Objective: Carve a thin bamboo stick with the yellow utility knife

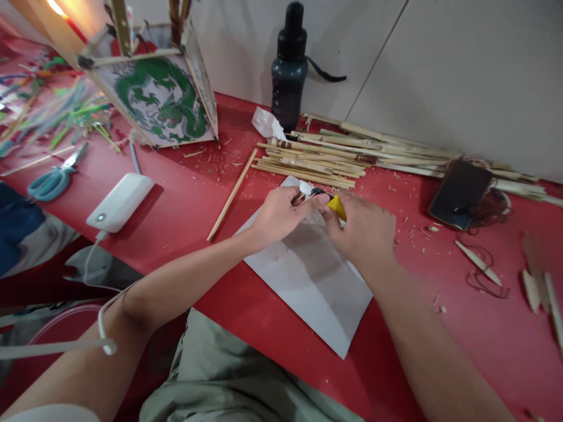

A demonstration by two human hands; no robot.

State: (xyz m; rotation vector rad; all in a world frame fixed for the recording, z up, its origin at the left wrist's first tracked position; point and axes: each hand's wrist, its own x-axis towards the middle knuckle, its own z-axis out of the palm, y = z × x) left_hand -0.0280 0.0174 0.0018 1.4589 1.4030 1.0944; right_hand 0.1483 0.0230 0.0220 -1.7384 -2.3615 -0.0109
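Bare forearms (424,334) | right hand (366,225) grips yellow tool (336,207); left hand (278,215) pinches unclear piece (299,198), steadying, I judge | paper (319,281) near desk's (268,322) front edge

1. Pale shavings (424,234) litter a red tabletop (253,308), where a sheet of white paper (316,287) lies at an angle.
2. Bamboo strips (308,163) line the back, beside a dark drinking bottle (289,85) and a smartphone (460,193).
3. At left stands a green-dragon lantern (160,102); nearer the edge rest a white power bank (121,202) and blue-handled scissors (49,183).
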